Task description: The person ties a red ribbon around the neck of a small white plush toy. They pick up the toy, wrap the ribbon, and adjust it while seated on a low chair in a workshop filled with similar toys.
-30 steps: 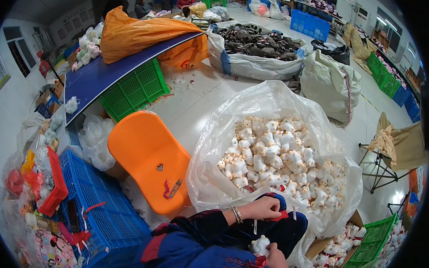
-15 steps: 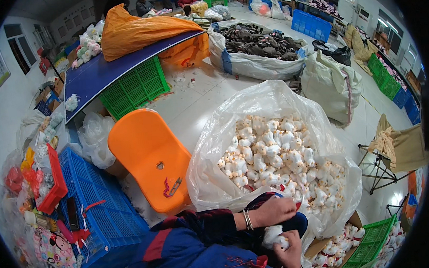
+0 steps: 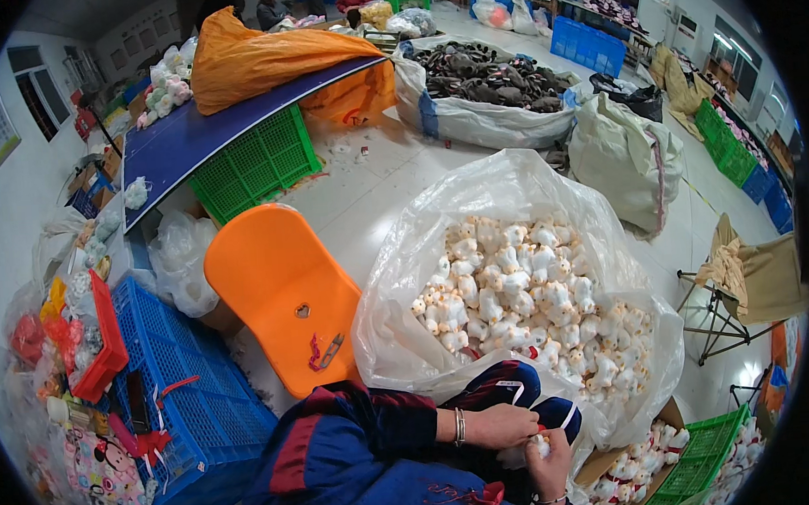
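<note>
Fingers of both hands pinch one small white plush toy (image 3: pixel 534 448) low over the lap; left hand (image 3: pixel 500 424) closes on it from above, right hand (image 3: pixel 552 466) cups it from below, fingertips pressed together on the fabric. What they do to it, cannot tell; the toy is mostly covered.

Largest thing close by: clear plastic sack (image 3: pixel 517 273), mouth open, heaped with white plush toys (image 3: pixel 528 300), just beyond the hands. Left of it an orange plastic chair seat (image 3: pixel 282 292), with a small red-handled snipping tool (image 3: pixel 325 353) lying near its front edge. Blue crate (image 3: pixel 186 395) further left. Green crate (image 3: pixel 700 461) and a cardboard box holding more toys at lower right.

Judgement on doing this well: keep the piece turned toward the light, grip tight near the working spot, hands braced on the lap. The snips lie within the left hand's reach.
</note>
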`<state>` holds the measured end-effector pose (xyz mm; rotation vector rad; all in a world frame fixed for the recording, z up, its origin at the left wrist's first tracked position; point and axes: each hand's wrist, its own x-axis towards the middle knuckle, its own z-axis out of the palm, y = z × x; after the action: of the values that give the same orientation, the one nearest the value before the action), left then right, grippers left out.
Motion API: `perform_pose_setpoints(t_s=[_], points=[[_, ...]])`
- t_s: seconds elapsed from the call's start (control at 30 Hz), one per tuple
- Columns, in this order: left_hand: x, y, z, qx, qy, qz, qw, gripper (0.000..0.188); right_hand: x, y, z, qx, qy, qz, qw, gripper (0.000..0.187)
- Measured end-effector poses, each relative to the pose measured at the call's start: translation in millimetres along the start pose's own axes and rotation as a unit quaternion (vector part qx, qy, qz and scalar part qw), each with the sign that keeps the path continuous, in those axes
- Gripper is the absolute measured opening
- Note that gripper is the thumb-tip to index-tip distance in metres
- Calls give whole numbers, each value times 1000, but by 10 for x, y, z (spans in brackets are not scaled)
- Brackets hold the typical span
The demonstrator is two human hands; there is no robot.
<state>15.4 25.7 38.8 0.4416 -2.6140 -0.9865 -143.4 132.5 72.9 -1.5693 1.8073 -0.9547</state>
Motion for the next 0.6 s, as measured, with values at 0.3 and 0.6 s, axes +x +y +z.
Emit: perform_pose_setpoints(t_s=[0.3, 0.6], points=[[85, -74, 42, 30, 22, -10, 999, 11, 131, -75, -41, -1, 5, 8, 1000, 22], [-15, 24, -29, -206, -17, -14, 978, 44, 133, 41, -6, 11, 46, 34, 998, 24]])
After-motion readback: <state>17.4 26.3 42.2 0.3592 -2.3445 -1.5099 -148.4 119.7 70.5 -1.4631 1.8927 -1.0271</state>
